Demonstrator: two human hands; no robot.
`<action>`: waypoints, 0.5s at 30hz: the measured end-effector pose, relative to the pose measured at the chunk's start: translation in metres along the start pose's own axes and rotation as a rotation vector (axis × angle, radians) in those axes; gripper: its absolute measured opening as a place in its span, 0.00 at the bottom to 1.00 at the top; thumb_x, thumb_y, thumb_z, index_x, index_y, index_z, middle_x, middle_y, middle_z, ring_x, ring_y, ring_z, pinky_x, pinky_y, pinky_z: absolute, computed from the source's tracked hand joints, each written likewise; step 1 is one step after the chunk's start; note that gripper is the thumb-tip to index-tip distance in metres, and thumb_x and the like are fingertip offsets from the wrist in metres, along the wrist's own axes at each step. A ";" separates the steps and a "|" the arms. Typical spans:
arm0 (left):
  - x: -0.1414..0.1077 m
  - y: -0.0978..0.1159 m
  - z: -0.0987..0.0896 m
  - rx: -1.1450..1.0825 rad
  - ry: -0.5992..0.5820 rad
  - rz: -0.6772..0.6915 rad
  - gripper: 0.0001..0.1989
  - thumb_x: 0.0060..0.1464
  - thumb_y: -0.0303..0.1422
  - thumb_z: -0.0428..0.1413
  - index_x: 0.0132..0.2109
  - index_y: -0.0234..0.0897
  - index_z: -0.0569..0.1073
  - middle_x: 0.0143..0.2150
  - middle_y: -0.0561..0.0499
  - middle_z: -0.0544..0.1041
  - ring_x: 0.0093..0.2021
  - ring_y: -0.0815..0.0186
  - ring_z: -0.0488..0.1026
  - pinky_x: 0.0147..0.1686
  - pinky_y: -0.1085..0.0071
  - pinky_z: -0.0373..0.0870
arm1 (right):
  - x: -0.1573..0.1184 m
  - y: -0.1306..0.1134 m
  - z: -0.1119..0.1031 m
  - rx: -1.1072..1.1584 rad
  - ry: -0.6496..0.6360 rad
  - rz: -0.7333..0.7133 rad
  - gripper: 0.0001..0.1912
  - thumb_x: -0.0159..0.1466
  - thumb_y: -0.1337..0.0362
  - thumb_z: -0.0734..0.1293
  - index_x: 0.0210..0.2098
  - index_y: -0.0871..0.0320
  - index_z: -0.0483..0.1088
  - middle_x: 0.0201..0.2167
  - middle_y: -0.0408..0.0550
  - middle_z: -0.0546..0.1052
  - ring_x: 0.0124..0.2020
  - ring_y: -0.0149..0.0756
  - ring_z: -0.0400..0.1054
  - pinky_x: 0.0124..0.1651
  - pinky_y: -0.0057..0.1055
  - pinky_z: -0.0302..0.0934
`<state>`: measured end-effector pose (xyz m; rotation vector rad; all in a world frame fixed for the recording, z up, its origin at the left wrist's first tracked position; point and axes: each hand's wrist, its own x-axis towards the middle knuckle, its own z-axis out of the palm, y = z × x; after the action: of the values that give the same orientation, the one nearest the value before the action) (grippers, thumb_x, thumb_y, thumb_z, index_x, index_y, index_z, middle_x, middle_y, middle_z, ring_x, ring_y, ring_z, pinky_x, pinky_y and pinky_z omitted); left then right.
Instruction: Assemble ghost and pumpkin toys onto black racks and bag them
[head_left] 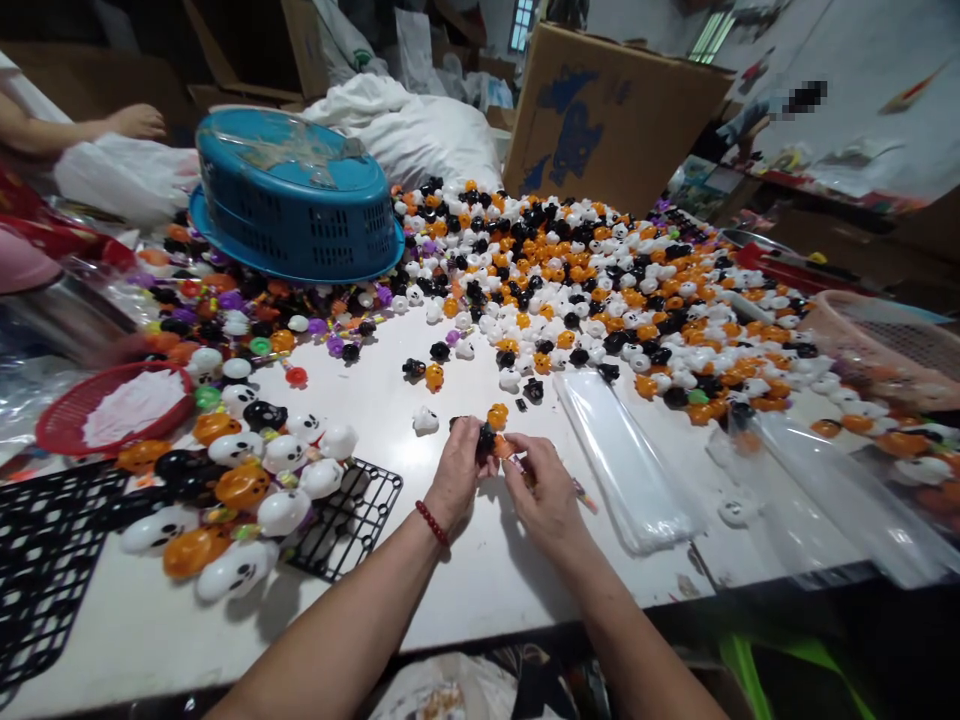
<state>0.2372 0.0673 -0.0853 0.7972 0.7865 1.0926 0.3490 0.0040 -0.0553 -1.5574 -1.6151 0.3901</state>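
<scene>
Near the middle of the white table (480, 560), my left hand (459, 470) wears a red bead bracelet and is closed around a small black piece (486, 440). My right hand (541, 485) pinches a small orange piece (504, 448) against it, the two hands nearly touching. A thin stick-like part (583, 495) shows beside my right fingers. Just beyond the hands lie an orange pumpkin piece (497, 415) and a white ghost piece (425, 420). To the right is a stack of clear plastic bags (626, 465).
A large pile of small figures (555, 250) covers the far side. An upturned blue basket (300, 200) and a cardboard box (615, 110) stand behind. Bigger figures (240, 485) sit on a black grid (345, 520) at left, near a red basket (52, 425). Another person's hand (139, 121) shows upper left.
</scene>
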 end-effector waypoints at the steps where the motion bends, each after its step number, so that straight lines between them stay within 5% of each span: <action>1: 0.000 0.000 0.000 0.020 0.018 0.007 0.21 0.56 0.54 0.54 0.37 0.39 0.66 0.28 0.57 0.67 0.24 0.73 0.63 0.24 0.76 0.62 | -0.001 0.000 0.000 0.008 -0.007 0.004 0.14 0.68 0.64 0.61 0.53 0.56 0.68 0.45 0.54 0.73 0.47 0.42 0.69 0.50 0.41 0.66; 15: 0.001 -0.001 -0.003 0.265 -0.031 0.099 0.16 0.63 0.48 0.47 0.35 0.41 0.62 0.25 0.56 0.60 0.21 0.70 0.58 0.23 0.70 0.57 | 0.008 0.010 -0.002 0.157 -0.061 0.118 0.11 0.66 0.61 0.65 0.44 0.55 0.77 0.37 0.49 0.76 0.39 0.38 0.72 0.44 0.36 0.67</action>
<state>0.2352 0.0680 -0.0880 1.0842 0.8843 1.0737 0.3581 0.0130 -0.0588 -1.5373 -1.5036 0.6189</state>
